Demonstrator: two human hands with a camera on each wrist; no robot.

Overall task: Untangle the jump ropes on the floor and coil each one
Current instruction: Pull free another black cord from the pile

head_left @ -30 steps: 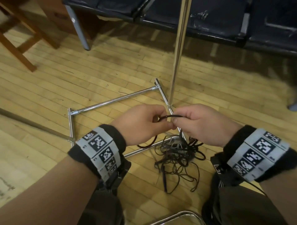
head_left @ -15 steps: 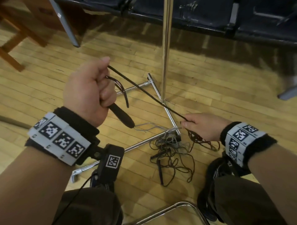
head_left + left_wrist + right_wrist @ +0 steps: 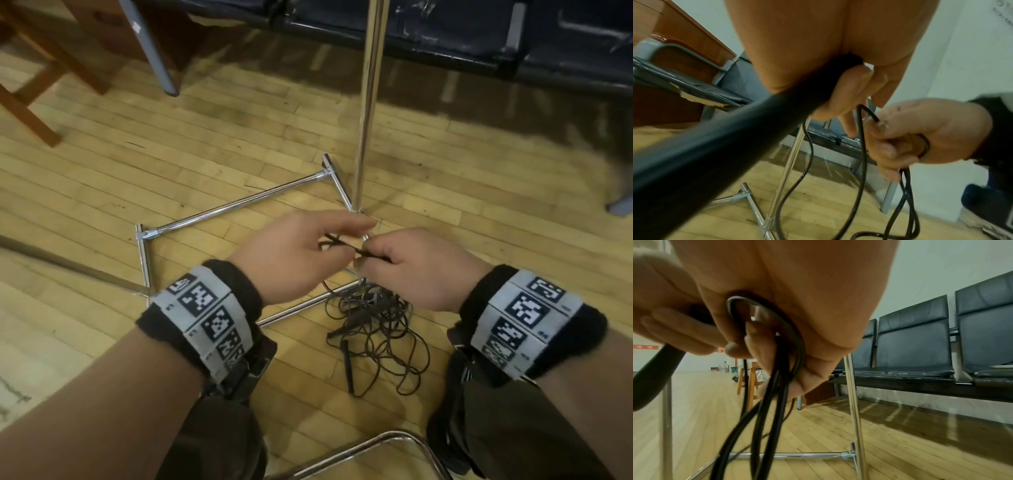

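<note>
left hand (image 3: 291, 253) lowered (was raised) | meets right hand (image 3: 414, 267) | both pinch cord (image 3: 342, 244)

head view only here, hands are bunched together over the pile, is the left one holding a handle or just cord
Observer: The left wrist view shows the left hand gripping a thick black handle, with thin cord hanging from its fingers.
Operator: and the right hand, one strand or more
Observer: More. The right wrist view shows the right hand curled round several loops of cord.
Operator: do those loops hang free
Observer: They hang down from the hand toward the floor; where they end is out of that frame.
</note>
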